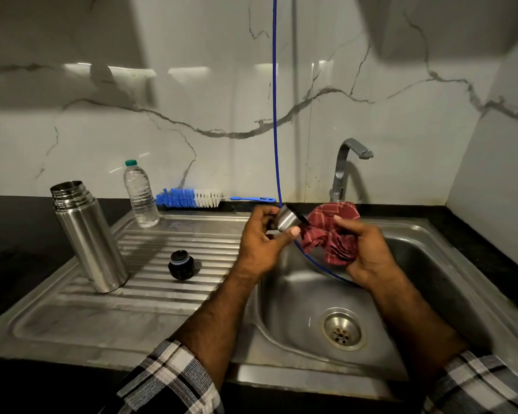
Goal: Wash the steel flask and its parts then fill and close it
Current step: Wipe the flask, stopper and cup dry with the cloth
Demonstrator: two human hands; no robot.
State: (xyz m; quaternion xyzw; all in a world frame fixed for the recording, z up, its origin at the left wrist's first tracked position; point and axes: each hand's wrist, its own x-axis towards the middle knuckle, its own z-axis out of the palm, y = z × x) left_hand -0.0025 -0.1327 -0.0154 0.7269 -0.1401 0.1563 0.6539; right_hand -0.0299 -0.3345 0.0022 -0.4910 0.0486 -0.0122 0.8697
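The steel flask body (89, 237) stands open-mouthed on the left of the ribbed drainboard. Its black stopper (181, 265) sits on the drainboard to the right of it. Above the sink's left edge, my left hand (259, 245) grips the small steel cup lid (288, 220) between thumb and fingers. My right hand (368, 253) holds a bunched red checked cloth (331, 231) right beside the lid; part of the cloth touches the lid's rim.
A clear plastic water bottle (140, 194) with a green cap stands at the drainboard's back. A blue and white bottle brush (198, 198) lies behind it. The tap (346, 167) rises behind the sink basin (407, 273). A blue cord (275, 100) hangs down into the basin.
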